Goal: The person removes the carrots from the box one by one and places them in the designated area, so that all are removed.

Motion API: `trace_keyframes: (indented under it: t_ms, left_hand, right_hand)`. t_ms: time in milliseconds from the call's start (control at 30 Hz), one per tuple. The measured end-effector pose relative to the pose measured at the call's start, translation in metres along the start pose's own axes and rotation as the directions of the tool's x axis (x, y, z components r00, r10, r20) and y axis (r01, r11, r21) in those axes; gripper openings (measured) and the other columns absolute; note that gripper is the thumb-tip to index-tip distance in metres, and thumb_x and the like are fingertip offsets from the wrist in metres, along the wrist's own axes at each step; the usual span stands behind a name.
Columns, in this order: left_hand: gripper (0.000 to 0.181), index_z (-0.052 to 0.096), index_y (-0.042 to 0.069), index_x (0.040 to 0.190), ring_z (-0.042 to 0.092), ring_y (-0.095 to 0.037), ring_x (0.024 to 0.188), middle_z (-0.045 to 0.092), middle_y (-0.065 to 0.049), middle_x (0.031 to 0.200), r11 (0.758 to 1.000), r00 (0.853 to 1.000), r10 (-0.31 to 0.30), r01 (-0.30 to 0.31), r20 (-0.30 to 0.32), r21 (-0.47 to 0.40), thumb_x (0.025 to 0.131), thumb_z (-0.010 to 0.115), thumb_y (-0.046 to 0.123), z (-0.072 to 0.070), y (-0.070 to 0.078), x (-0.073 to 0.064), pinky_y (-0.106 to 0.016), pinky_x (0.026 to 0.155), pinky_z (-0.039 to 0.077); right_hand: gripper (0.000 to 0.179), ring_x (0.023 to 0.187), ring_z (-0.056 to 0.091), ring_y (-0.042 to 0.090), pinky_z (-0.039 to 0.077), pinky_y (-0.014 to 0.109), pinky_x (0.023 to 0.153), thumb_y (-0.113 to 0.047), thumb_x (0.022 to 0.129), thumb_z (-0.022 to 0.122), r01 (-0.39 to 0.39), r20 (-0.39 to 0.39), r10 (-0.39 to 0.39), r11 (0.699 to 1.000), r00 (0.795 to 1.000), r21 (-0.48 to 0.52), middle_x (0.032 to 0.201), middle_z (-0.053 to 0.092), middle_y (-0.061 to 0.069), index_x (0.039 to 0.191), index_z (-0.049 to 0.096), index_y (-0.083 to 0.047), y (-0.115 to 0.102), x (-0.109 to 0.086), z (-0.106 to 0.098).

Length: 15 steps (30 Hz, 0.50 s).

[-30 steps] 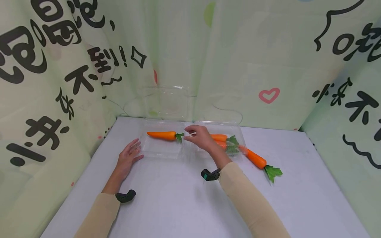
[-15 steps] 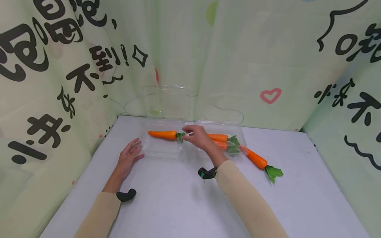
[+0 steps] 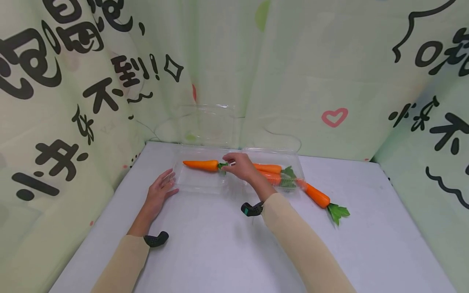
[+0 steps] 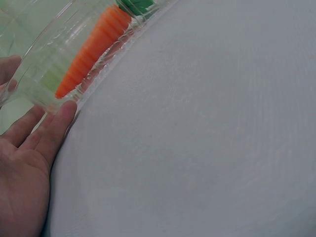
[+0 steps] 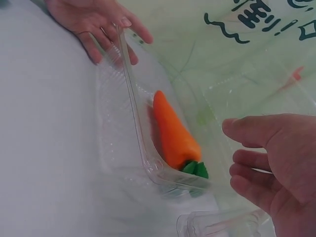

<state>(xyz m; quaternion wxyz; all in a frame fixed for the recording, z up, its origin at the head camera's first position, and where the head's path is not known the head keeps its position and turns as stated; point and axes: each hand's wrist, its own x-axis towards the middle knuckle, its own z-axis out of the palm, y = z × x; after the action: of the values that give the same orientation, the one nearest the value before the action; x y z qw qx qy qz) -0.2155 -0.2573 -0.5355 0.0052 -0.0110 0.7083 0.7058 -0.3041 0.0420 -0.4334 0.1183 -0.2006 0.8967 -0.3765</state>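
An orange carrot [image 3: 202, 165] with green leaves lies in the left clear plastic box [image 3: 198, 185], whose lid stands up at the back. My left hand [image 3: 160, 190] is at this box's left side, fingers extended and touching its wall. Above the gap between the two boxes is my right hand [image 3: 239, 166], close to the carrot's leaves. In the right wrist view, its thumb stands apart from the loosely bent fingers [image 5: 249, 192], and nothing is held. The right clear box [image 3: 298, 162] holds orange carrots [image 3: 270, 178], partly hidden behind the right hand and forearm.
Another carrot [image 3: 318, 196] with a leafy top [image 3: 338, 212] lies on the white table [image 3: 205, 244], its tip at the right box's corner. A pale green printed curtain [image 3: 293, 73] surrounds the back and sides of the table.
My right hand has shifted slightly left, toward the leaves of the carrot in the left box. The left hand stays at that box's side. The carrots lie as before.
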Motion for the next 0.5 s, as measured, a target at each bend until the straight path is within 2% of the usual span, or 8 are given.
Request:
trace_keyframes:
  t_ms: [500]
  left_hand:
    - [0.057, 0.027, 0.018, 0.153, 0.034, -0.028, 0.144, 0.029, -0.008, 0.159, 1.0, 1.0, -0.013, 0.013, -0.005, -0.024, 0.101, 0.05, 0.021, -0.001, -0.003, 0.004, -0.025, 0.093, 0.054]
  right_hand:
    - [0.042, 0.117, 0.059, 0.027, 0.051, 0.038, 0.102, -0.019, 0.089, 0.07, 0.017, 0.011, -0.017, 0.999, 1.0, -0.037, 0.129, 0.062, 0.013, 0.127, 0.061, -0.003, -0.004, 0.012, 0.005]
